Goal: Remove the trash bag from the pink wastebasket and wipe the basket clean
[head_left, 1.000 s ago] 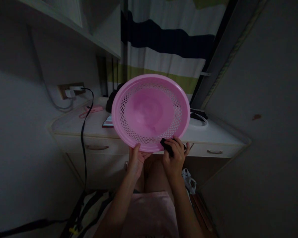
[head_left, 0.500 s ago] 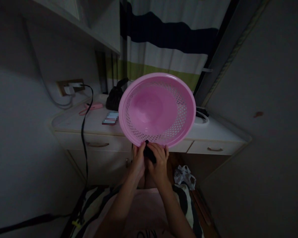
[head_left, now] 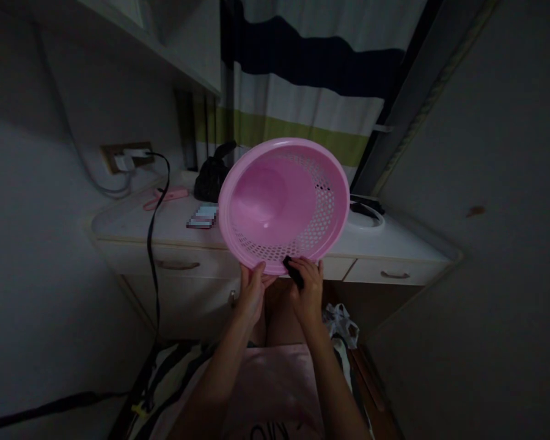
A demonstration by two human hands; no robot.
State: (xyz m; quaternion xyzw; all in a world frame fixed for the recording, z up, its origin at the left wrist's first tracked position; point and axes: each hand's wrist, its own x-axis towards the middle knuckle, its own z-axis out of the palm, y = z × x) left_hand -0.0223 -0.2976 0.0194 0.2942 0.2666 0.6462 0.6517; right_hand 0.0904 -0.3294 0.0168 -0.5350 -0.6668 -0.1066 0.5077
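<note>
Two bare hands work slightly apart at the near rim of a round pink plastic basket [head_left: 282,198], held tilted with its mouth facing the person and the white desk [head_left: 403,247] beyond it. The left hand [head_left: 253,294] pinches that rim; the right hand [head_left: 308,288] clasps a small black bundle, perhaps cloth [head_left: 294,274], against it. Pressing harder on the right while the left pinch slackens could tip the basket; swinging it leftward could knock the flat phone-like rectangle [head_left: 202,216] beside it.
</note>
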